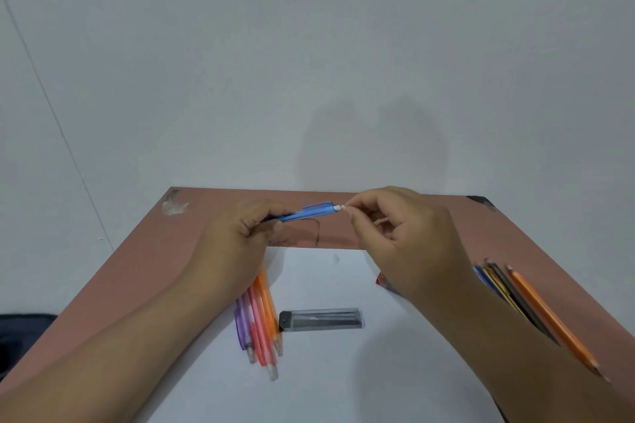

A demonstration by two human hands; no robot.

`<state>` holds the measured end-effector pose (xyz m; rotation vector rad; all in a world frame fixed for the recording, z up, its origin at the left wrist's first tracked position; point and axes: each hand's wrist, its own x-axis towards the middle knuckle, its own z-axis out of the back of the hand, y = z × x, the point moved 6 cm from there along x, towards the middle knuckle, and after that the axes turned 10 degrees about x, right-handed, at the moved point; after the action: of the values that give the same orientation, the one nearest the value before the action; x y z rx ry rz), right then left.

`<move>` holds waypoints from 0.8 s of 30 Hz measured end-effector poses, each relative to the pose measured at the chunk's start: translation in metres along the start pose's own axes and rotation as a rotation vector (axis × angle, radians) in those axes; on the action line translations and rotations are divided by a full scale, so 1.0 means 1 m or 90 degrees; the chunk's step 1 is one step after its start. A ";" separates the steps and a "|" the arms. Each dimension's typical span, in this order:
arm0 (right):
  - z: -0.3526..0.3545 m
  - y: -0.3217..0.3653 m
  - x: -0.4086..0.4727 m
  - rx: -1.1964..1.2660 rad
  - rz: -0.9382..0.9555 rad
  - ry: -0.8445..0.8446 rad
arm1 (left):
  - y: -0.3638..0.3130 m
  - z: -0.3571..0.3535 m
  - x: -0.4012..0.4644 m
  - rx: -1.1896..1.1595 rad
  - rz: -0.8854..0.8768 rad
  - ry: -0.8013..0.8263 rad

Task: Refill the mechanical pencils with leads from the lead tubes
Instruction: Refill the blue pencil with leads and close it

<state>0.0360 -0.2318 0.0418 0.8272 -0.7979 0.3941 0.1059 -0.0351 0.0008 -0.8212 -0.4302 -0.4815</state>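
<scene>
The blue mechanical pencil is held above the far part of the counter, its long axis running nearly level from left to right, rising slightly toward the right. Its tip end is buried in the left hand, whose fingers curl round the barrel. The white eraser cap points right, pinched between the thumb and forefinger of the right hand. Below, on white paper, lie purple, pink and orange pencils side by side and a clear lead tube, just beside them.
</scene>
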 end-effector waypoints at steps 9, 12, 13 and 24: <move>0.000 0.001 0.000 -0.015 0.009 0.017 | 0.003 -0.002 0.001 0.002 -0.012 0.004; -0.001 -0.001 0.000 -0.049 0.012 0.042 | 0.006 -0.002 0.002 0.012 -0.009 -0.007; -0.002 -0.003 0.001 -0.074 0.011 0.059 | 0.008 -0.001 0.002 0.015 -0.008 -0.012; -0.013 -0.013 0.001 -0.269 -0.159 0.341 | 0.005 0.003 0.000 0.187 -0.186 -0.047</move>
<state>0.0501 -0.2299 0.0312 0.3860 -0.2556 0.1966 0.1082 -0.0298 -0.0004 -0.4943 -0.6767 -0.6429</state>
